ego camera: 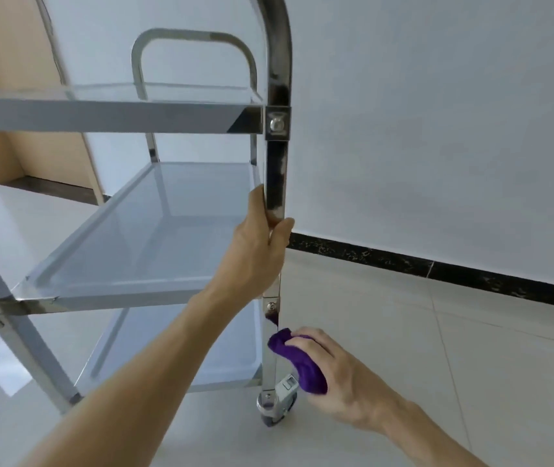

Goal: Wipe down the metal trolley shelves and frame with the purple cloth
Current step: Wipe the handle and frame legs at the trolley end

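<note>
A three-shelf metal trolley fills the left and centre of the head view. My left hand grips its near right upright post between the top and middle shelves. Lower down, my right hand holds a bunched purple cloth against the same post, between the middle and bottom shelves. A caster wheel with a brake tab sits just under the cloth.
A white wall with a black skirting strip stands close on the right. Pale floor tiles lie below. A beige wooden panel stands behind the trolley at the left.
</note>
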Demonstrator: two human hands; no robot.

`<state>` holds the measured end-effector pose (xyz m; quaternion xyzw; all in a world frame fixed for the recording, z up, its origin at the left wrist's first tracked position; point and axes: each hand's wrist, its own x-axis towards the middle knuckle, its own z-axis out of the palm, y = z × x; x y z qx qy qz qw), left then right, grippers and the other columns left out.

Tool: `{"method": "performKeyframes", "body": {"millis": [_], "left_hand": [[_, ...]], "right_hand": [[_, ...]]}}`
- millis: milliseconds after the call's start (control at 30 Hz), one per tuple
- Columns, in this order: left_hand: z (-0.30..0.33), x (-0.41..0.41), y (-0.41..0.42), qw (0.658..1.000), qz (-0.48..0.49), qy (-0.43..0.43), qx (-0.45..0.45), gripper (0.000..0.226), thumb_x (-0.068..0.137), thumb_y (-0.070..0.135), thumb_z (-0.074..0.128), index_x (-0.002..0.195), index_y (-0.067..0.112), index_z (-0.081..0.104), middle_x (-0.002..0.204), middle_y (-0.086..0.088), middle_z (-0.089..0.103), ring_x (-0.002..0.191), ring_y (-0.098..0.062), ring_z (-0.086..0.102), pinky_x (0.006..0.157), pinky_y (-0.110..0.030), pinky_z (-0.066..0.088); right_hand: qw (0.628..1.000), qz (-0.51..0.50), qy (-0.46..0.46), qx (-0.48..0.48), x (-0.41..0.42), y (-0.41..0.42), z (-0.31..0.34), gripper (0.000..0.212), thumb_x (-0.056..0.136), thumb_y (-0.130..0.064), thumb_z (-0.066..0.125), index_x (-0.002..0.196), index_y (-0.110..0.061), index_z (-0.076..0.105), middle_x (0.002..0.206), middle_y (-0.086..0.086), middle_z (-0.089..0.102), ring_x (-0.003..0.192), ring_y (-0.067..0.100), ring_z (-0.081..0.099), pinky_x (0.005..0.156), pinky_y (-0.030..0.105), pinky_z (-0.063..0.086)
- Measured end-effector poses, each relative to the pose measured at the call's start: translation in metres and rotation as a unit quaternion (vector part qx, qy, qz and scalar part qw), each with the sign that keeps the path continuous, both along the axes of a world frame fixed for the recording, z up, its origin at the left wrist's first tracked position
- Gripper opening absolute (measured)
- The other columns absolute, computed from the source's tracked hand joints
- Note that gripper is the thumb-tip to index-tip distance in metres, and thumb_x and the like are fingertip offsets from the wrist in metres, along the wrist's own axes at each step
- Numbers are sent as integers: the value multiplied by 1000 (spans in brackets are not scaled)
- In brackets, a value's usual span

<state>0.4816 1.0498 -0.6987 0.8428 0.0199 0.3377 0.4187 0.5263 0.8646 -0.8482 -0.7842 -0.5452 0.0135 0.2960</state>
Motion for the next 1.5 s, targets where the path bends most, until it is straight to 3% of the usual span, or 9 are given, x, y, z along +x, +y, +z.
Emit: {"method": "performKeyframes", "body": {"millis": [233,367,500,667,867,1033,1167,1300,1500], "left_hand": [[4,-30,21,999,-6,22,30,15,100,23,51,92,23,38,82,7,59,77,-2,68,64,-11,46],[7,-64,37,999,17,35,9,10,99,25,53,96,24,43,85,7,64,80,-3,70,67,-17,51],[7,-106,54,998,40,32,-37,12,97,25,49,108,21,47,85,12,67,83,-9,70,75,-33,55],[2,-153,82,989,87,0,-116,18,90,28,47,107,33,49,84,8,65,82,-18,69,72,-21,54],[-9,-198,116,981,146,-31,-121,20,96,10,45,102,28,49,83,-4,61,77,-24,69,73,-23,57],[-14,-215,131,966,207,-77,-137,18,95,11,55,97,29,51,77,-18,60,68,-25,71,61,-13,52],[-13,-215,135,952,255,-111,-129,22,90,40,60,92,21,50,62,-2,58,56,-20,68,56,-30,58],[-13,-207,134,943,267,-168,-106,32,93,44,60,87,14,48,54,0,50,44,-15,62,48,-49,56],[-16,-207,142,945,259,-192,-64,30,94,33,61,85,9,45,52,1,49,39,-14,61,37,-44,52]], "right_hand": [[997,-47,-21,53,34,10,36,68,81,-19,75,139,-28,41,138,-23,32,118,-3,45,89,6,42],[996,-46,-42,59,45,46,53,73,78,-13,76,139,-28,39,137,-19,34,114,-3,45,86,5,41],[990,-42,53,123,46,83,71,72,73,-6,74,129,-41,45,126,-22,46,113,-1,52,85,8,42],[926,-95,285,230,41,136,87,56,69,-27,83,107,-54,54,102,-23,64,96,-2,63,88,27,52],[922,-57,319,211,19,209,97,51,70,-29,83,107,-50,56,102,-22,64,95,-5,61,94,31,51],[825,-65,505,244,-1,266,101,49,72,-17,83,111,-37,62,110,1,63,90,19,71,78,45,60],[727,-99,637,237,5,282,102,47,71,-6,81,106,-28,58,102,13,63,67,29,71,55,44,56],[698,-98,669,233,7,286,88,50,74,-1,73,111,-28,54,101,14,63,68,31,68,62,53,58],[685,-91,681,243,3,281,86,52,74,1,71,118,-21,57,97,14,63,64,28,68,60,46,56]]}}
